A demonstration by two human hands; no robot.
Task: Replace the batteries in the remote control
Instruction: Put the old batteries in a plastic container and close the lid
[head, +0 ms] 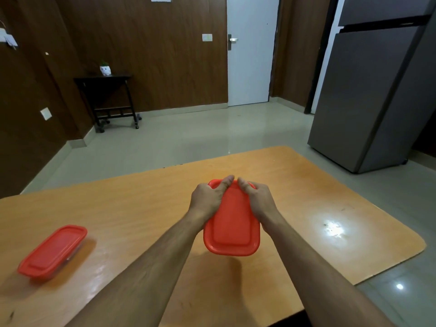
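Red-lidded box (232,223) gripped by our left hand (207,199) and right hand (258,199), fingers clenched at its lid's far edge | remote, batteries unseen, likely boxed | second box (53,251) shut on counter (306,197) | task barely begun

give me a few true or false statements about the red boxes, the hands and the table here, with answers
1. Both hands, the left hand and the right hand, grip the red-lidded box in the middle. True.
2. The lid of that box is already off. False: the lid sits on it.
3. A second red-lidded box lies on the table to the person's left. True.
4. A remote control lies on the table in plain view. False: none shows.
5. The white door in the back stands wide open. False: it is shut.
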